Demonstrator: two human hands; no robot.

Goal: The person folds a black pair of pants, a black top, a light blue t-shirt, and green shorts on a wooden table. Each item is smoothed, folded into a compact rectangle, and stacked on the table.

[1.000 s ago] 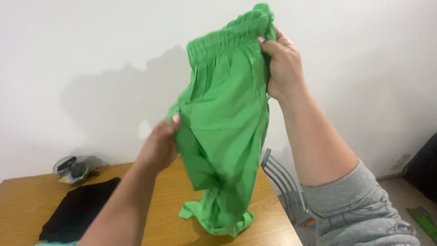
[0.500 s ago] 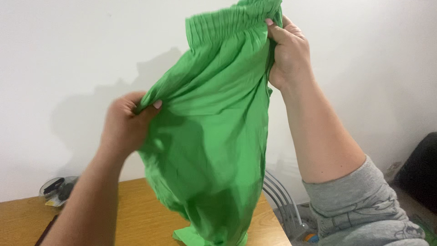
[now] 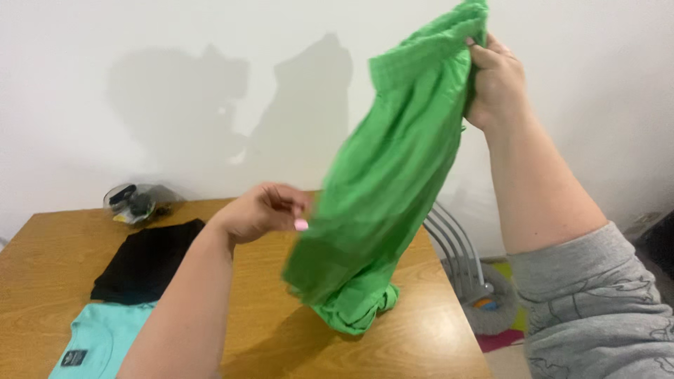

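Observation:
My right hand (image 3: 495,84) is raised high at the upper right, shut on the gathered waistband of a green cloth garment (image 3: 386,189). The garment hangs slanting down to the left, and its bunched lower end rests on the wooden table (image 3: 421,337). My left hand (image 3: 263,210) hovers over the table with its fingers curled, right at the garment's left edge. The motion blur hides whether it pinches the cloth.
A folded black garment (image 3: 151,260) lies on the table's left side, with a pale teal shirt (image 3: 102,340) in front of it. A clear container (image 3: 133,200) of dark items sits by the white wall. A grey metal chair (image 3: 456,245) stands beyond the table's right edge.
My left hand has dropped from the garment's upper side seam to its lower left edge. The garment has swung right and narrowed. The view has tilted down, showing more of the table.

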